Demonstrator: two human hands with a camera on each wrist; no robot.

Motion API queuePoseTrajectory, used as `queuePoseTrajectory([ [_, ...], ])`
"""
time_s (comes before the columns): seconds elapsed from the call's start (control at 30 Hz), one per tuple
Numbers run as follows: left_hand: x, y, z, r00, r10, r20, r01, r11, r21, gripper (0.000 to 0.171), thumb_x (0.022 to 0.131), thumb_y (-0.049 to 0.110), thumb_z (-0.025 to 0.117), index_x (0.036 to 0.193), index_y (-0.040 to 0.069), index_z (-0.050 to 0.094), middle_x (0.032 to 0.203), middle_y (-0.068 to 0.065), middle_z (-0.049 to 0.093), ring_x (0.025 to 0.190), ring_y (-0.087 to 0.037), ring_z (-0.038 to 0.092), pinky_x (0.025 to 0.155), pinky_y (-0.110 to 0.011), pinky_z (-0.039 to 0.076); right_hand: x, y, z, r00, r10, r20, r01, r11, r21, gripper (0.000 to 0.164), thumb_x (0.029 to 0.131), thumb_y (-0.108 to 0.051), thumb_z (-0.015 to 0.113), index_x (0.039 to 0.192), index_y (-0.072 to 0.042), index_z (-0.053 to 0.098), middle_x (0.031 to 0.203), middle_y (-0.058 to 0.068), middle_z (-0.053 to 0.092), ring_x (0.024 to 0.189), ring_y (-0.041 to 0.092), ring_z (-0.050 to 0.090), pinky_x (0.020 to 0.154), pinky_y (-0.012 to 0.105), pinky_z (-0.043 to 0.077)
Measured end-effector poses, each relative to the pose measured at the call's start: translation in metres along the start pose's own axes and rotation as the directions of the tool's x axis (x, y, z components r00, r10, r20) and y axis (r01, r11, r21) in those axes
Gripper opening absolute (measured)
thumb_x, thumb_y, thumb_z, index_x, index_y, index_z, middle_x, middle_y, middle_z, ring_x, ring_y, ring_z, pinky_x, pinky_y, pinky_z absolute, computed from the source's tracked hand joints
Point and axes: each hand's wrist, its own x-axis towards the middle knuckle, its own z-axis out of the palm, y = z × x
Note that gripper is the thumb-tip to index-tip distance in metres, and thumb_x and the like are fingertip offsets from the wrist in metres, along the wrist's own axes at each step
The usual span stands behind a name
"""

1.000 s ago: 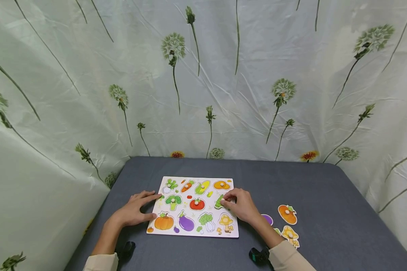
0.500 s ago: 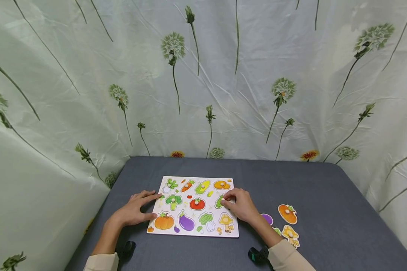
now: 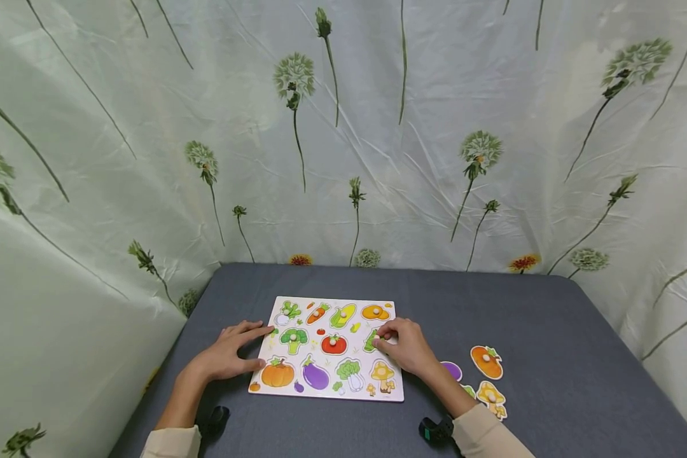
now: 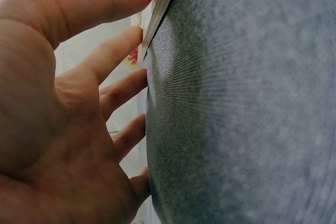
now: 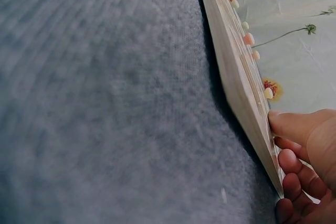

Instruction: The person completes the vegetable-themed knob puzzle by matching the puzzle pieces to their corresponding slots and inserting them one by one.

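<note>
A white wooden puzzle board printed with vegetables lies on the table. My right hand pinches a green vegetable puzzle piece at the board's right side, the fingers covering part of it. In the right wrist view, thumb and curled fingers sit at the board's edge. Spread fingers of my left hand rest at the board's left edge, thumb and index touching it. Knobbed pieces fill the upper rows, among them a tomato, a broccoli and a corn cob. Along the bottom row, knobless pictures show.
Loose pieces lie right of the board: a pumpkin, a mushroom, and a purple one partly behind the right forearm. A green piece is mostly hidden there. A flowered curtain hangs behind the grey table.
The green piece has shifted slightly under my right fingers and lies flatter against the board. Left hand and board stay in place.
</note>
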Motion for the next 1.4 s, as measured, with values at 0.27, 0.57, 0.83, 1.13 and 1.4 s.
queuePoseTrajectory([
  [0.27, 0.001, -0.001, -0.002, 1.0, 0.019, 0.005, -0.019, 1.0, 0.002, 0.077, 0.087, 0.047, 0.077, 0.154, 0.02, 0.05, 0.16, -0.023, 0.04, 0.15, -0.059, 0.021, 0.115, -0.078, 0.01, -0.002, 0.001, -0.007, 0.999, -0.025, 0.032, 0.024, 0.999, 0.033, 0.016, 0.083, -0.022, 0.087, 0.095, -0.016, 0.078, 0.086, -0.007, 0.067, 0.081, 0.011, 0.053, 0.075, 0.026, 0.041],
  [0.57, 0.002, 0.001, -0.002, 1.0, 0.009, 0.012, -0.01, 1.0, 0.003, 0.078, 0.086, 0.048, 0.076, 0.154, 0.019, 0.051, 0.161, -0.023, 0.04, 0.15, -0.059, 0.021, 0.115, -0.078, 0.011, -0.011, -0.002, -0.019, 0.998, -0.045, 0.038, 0.043, 0.998, 0.034, 0.023, 0.083, -0.021, 0.087, 0.103, -0.013, 0.077, 0.093, -0.003, 0.07, 0.086, 0.014, 0.062, 0.078, 0.028, 0.05],
  [0.83, 0.001, 0.001, -0.002, 1.0, 0.001, 0.015, -0.001, 1.0, 0.005, 0.076, 0.086, 0.046, 0.076, 0.154, 0.019, 0.051, 0.161, -0.023, 0.04, 0.15, -0.059, 0.02, 0.115, -0.078, 0.01, -0.022, 0.001, -0.04, 0.999, -0.035, 0.004, 0.035, 0.999, 0.007, 0.024, 0.085, -0.021, 0.086, 0.105, -0.013, 0.077, 0.099, -0.001, 0.072, 0.091, 0.017, 0.066, 0.078, 0.032, 0.054],
  [1.13, 0.002, -0.001, -0.001, 1.0, -0.009, 0.018, 0.009, 1.0, -0.016, 0.076, 0.084, 0.04, 0.077, 0.153, 0.021, 0.051, 0.162, -0.023, 0.039, 0.151, -0.059, 0.017, 0.115, -0.078, 0.008, -0.029, 0.002, -0.059, 0.998, -0.061, -0.016, 0.06, 0.997, -0.044, 0.023, 0.086, -0.023, 0.085, 0.105, -0.013, 0.078, 0.099, -0.002, 0.072, 0.092, 0.016, 0.066, 0.074, 0.029, 0.052],
  [1.4, 0.002, -0.002, 0.0, 1.0, -0.017, 0.018, 0.017, 0.999, -0.028, 0.078, 0.083, 0.038, 0.076, 0.154, 0.02, 0.05, 0.163, -0.023, 0.037, 0.151, -0.057, 0.016, 0.115, -0.078, 0.007, -0.035, 0.006, -0.077, 0.996, -0.074, -0.05, 0.069, 0.993, -0.094, 0.025, 0.085, -0.023, 0.086, 0.106, -0.013, 0.078, 0.099, -0.003, 0.072, 0.095, 0.024, 0.068, 0.074, 0.029, 0.051],
])
